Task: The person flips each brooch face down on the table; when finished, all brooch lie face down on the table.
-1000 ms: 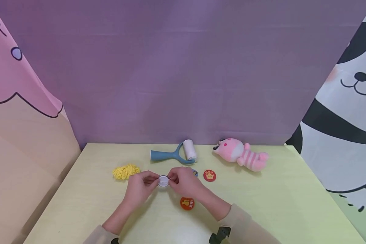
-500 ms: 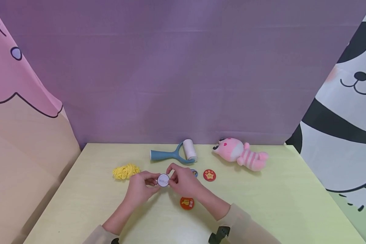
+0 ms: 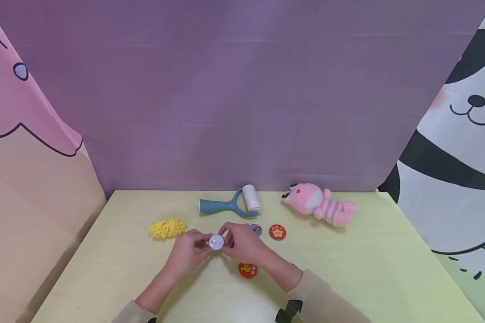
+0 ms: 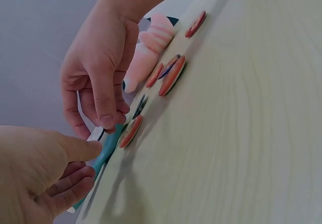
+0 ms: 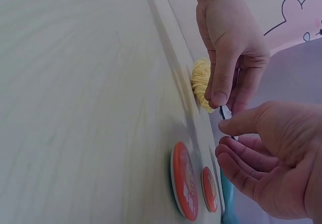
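Note:
Between my two hands is a small round badge [image 3: 216, 242], its pale back facing up and a dark rim around it. My left hand [image 3: 186, 250] pinches its left edge between thumb and fingers. On the opposite edge, the thumb and fingers of my right hand [image 3: 242, 243] pinch it too. Both wrist views show the badge nearly edge-on, mostly covered by fingertips; its front is hidden. Under the right forearm lies a red badge [image 3: 248, 269] with a yellow thumbs-up. Beyond the right hand are a partly covered blue badge [image 3: 256, 229] and a red star badge [image 3: 277, 232].
A bundle of yellow cord [image 3: 167, 228] lies left of the hands. Behind them is a blue-handled lint roller [image 3: 218, 206], with a pink striped plush toy [image 3: 319, 204] to the right. A purple cloth [image 3: 242, 98] hangs behind the table [image 3: 368, 269].
The badge's back tilts slightly differently and sits a little lower than half a second ago. The right index finger, raised then, has come down slightly. Both hands still hold the badge.

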Available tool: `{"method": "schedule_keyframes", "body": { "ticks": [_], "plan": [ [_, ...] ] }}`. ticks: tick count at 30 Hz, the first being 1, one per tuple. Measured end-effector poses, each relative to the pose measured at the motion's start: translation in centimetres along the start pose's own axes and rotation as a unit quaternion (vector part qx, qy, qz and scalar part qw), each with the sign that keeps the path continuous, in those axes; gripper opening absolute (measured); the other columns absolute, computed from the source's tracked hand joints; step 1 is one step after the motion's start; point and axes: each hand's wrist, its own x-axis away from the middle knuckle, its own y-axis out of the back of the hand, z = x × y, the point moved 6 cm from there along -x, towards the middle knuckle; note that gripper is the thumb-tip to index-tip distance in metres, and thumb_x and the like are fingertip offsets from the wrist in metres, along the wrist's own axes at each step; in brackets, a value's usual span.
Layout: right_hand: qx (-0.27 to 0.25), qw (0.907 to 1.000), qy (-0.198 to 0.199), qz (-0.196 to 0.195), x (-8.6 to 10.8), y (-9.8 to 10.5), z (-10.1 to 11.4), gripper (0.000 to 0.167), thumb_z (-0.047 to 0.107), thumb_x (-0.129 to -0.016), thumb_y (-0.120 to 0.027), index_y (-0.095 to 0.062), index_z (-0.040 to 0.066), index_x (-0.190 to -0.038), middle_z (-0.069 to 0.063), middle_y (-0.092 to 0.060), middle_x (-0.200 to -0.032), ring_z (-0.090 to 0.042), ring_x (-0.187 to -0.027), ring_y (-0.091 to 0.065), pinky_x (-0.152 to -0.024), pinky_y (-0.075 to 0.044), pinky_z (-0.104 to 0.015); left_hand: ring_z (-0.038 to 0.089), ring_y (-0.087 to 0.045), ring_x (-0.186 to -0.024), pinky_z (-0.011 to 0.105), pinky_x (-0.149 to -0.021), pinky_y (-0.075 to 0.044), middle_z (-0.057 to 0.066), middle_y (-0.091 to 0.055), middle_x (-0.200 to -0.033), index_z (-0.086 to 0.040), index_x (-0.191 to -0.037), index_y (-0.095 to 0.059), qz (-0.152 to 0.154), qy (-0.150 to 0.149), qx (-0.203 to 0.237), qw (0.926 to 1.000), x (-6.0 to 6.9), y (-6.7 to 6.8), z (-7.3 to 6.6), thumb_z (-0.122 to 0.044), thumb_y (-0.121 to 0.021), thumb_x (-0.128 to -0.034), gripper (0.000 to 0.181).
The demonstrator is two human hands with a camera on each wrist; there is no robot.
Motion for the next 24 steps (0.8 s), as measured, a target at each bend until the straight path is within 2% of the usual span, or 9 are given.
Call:
{"method": "schedule_keyframes", "body": {
  "ticks": [5,11,18,24],
  "plan": [
    [0.008,0.9999,0.014,-0.004,-0.1,-0.6,-0.1,0.023,0.006,-0.091,-0.082,-0.070,0.007,-0.110,-0.003,-0.072,-0.085,-0.005,-0.070,-0.059,-0.068,-0.053,-0.017,0.019,-0.076,-0.083,0.021,-0.076,-0.063,0.007,-0.075,-0.092,0.003,-0.109,-0.081,0.008,-0.008,-0.020,0.9997,0.0,-0.1,0.2,0.003,-0.088,-0.0821,0.028],
    [0.045,0.9982,0.035,-0.017,-0.2,-1.0,0.1,0.018,0.006,-0.089,-0.083,-0.073,0.003,-0.104,-0.007,-0.073,-0.088,-0.009,-0.077,-0.059,-0.072,-0.053,-0.019,0.019,-0.073,-0.081,0.027,-0.075,-0.063,0.008,-0.076,-0.089,0.003,-0.105,-0.082,0.009,-0.023,-0.046,0.9986,0.1,-0.4,0.3,0.001,-0.089,-0.0810,0.025],
    [0.078,0.9966,0.027,-0.002,-0.1,-1.4,0.2,0.016,0.008,-0.090,-0.084,-0.076,0.004,-0.102,-0.006,-0.074,-0.092,-0.010,-0.081,-0.060,-0.079,-0.056,-0.023,0.014,-0.067,-0.081,0.023,-0.072,-0.058,0.004,-0.075,-0.088,-0.001,-0.104,-0.083,0.030,-0.006,-0.062,0.9976,0.3,-0.8,0.4,-0.002,-0.089,-0.0831,0.022],
    [0.100,0.9948,0.021,0.006,-0.2,-1.8,0.2,0.011,0.008,-0.090,-0.083,-0.077,0.005,-0.099,-0.003,-0.073,-0.087,-0.007,-0.078,-0.058,-0.076,-0.054,-0.020,0.013,-0.064,-0.083,0.022,-0.073,-0.055,0.003,-0.076,-0.091,-0.002,-0.104,-0.083,0.054,0.005,-0.068,0.9962,0.2,-1.3,0.8,-0.003,-0.088,-0.0836,0.021]
  ]
}}
